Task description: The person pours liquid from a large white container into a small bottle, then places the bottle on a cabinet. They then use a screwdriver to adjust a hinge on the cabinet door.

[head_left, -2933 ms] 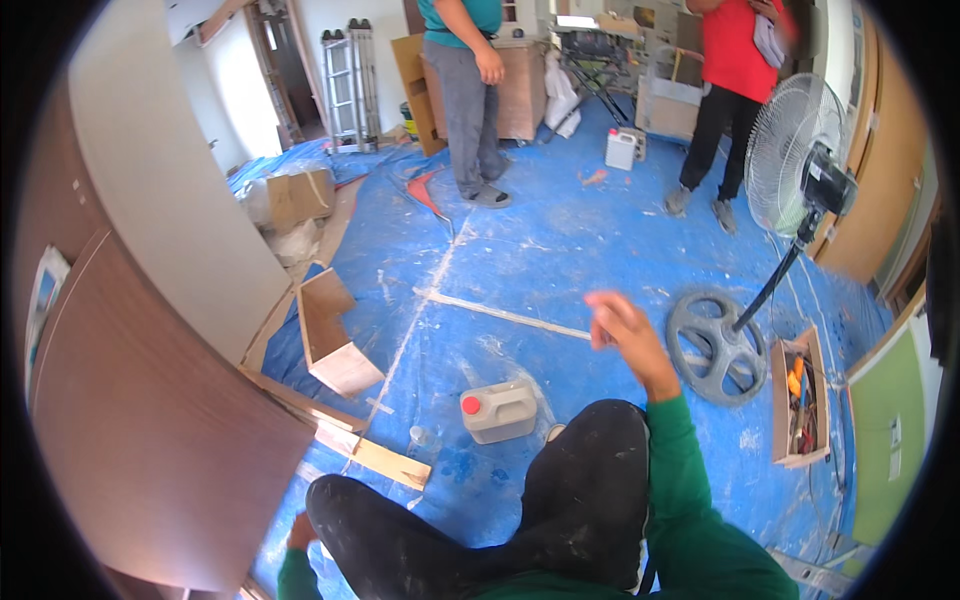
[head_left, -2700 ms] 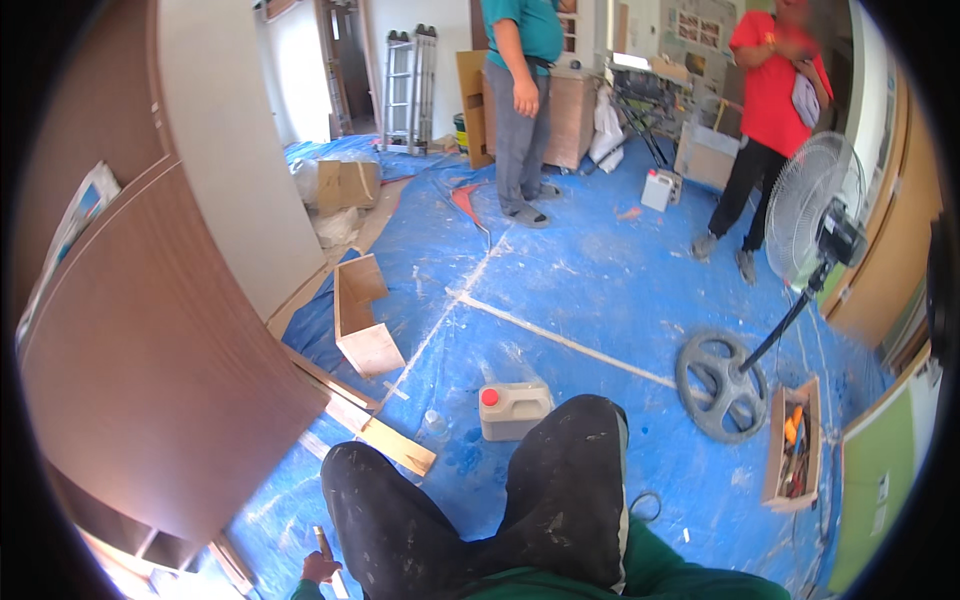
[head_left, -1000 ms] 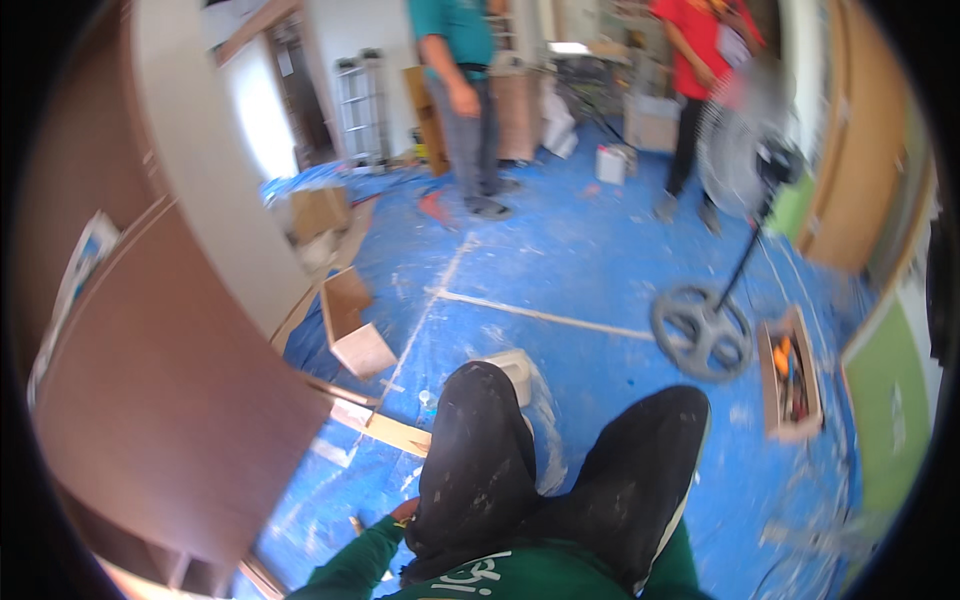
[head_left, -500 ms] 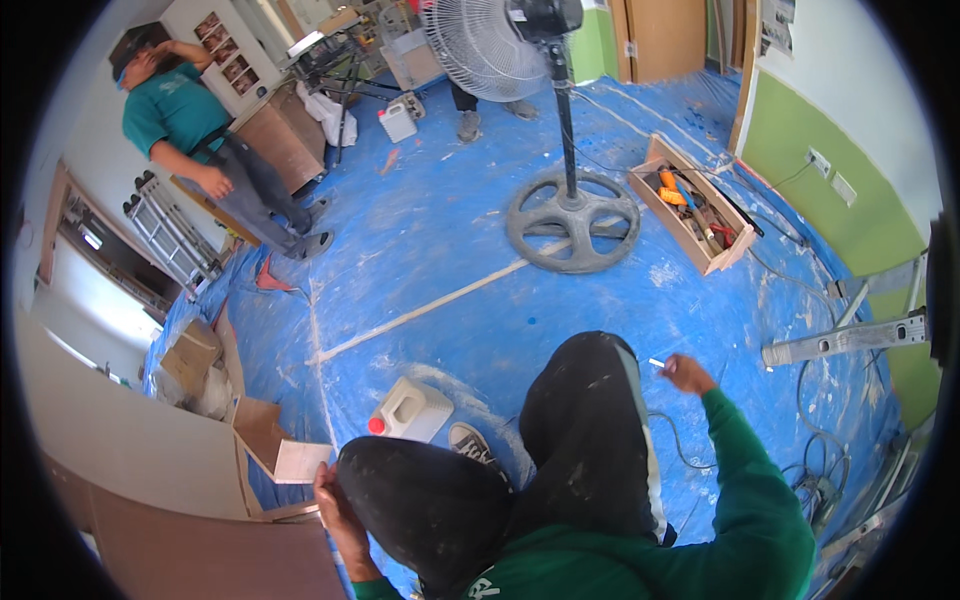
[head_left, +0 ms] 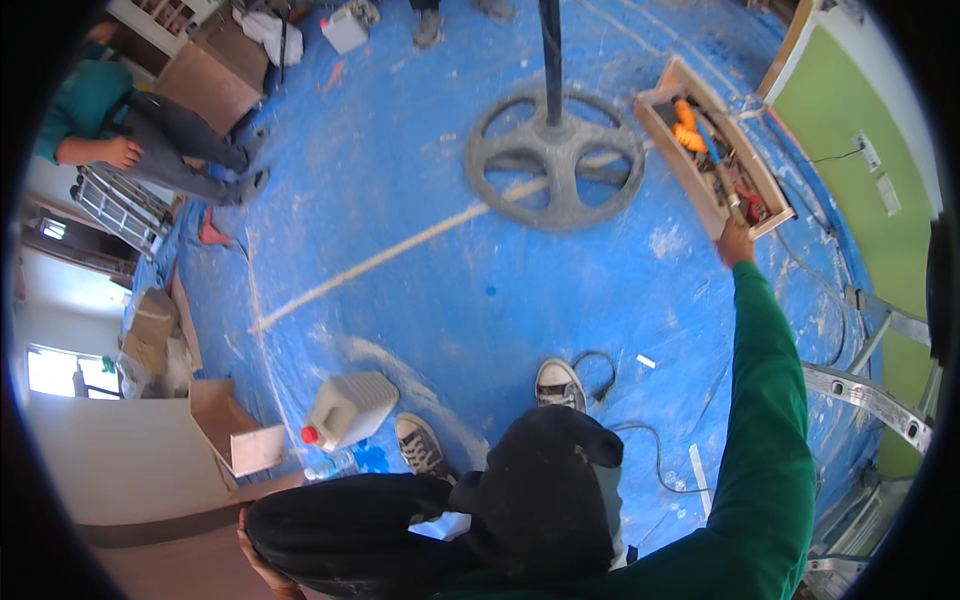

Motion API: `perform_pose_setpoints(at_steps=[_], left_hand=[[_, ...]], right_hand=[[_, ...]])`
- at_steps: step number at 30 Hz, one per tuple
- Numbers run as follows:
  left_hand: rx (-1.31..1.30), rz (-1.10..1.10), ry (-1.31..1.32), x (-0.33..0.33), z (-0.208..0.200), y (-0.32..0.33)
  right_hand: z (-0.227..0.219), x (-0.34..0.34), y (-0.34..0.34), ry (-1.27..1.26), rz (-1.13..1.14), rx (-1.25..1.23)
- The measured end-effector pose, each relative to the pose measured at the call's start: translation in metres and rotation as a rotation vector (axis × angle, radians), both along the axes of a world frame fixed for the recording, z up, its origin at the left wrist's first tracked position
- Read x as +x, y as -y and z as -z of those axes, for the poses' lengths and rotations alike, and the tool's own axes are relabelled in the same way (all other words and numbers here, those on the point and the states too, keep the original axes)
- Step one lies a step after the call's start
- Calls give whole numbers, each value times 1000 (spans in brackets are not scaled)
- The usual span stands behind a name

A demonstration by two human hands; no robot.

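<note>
My right hand (head_left: 735,244) reaches far forward and is closed on the near end of a long wooden toolbox (head_left: 687,192). Inside the box lie several hand tools, among them an orange tool (head_left: 688,126), a blue-handled one (head_left: 706,140) and red ones. My left hand (head_left: 262,562) rests against the outer side of my bent left knee, its fingers laid along the trouser leg and partly hidden. A small white strip (head_left: 645,361) lies on the blue floor sheet between my right shoe and the reaching arm.
A grey fan base (head_left: 556,175) stands ahead. A whitish jug with a red cap (head_left: 350,408) and a plastic bottle (head_left: 330,464) are front left. An aluminium ladder (head_left: 868,398) is at right, cables (head_left: 657,460) nearby. Another person (head_left: 150,130) stands far left.
My right arm has stretched forward from beside my knee to the toolbox. The white piece by its fingers is no longer there. The view has tilted down, and my left hand stays at the knee.
</note>
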State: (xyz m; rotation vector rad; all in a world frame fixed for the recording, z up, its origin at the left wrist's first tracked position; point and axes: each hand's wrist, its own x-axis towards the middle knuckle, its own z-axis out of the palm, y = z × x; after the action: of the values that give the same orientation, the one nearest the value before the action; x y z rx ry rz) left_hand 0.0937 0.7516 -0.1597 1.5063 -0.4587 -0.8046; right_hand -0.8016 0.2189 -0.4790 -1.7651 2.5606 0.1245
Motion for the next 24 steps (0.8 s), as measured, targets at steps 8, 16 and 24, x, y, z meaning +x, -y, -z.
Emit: perform_pose_setpoints(at_steps=[8, 16, 24], left_hand=[[13, -41, -11, 3, -5, -1], [-11, 31, 48, -8, -1, 14], [-30, 65, 45, -2, 9, 25]], right_hand=[[-23, 18, 30, -60, -10, 73], [-32, 67, -55, 40, -141, 47], [-44, 143, -137, 106, -127, 90]])
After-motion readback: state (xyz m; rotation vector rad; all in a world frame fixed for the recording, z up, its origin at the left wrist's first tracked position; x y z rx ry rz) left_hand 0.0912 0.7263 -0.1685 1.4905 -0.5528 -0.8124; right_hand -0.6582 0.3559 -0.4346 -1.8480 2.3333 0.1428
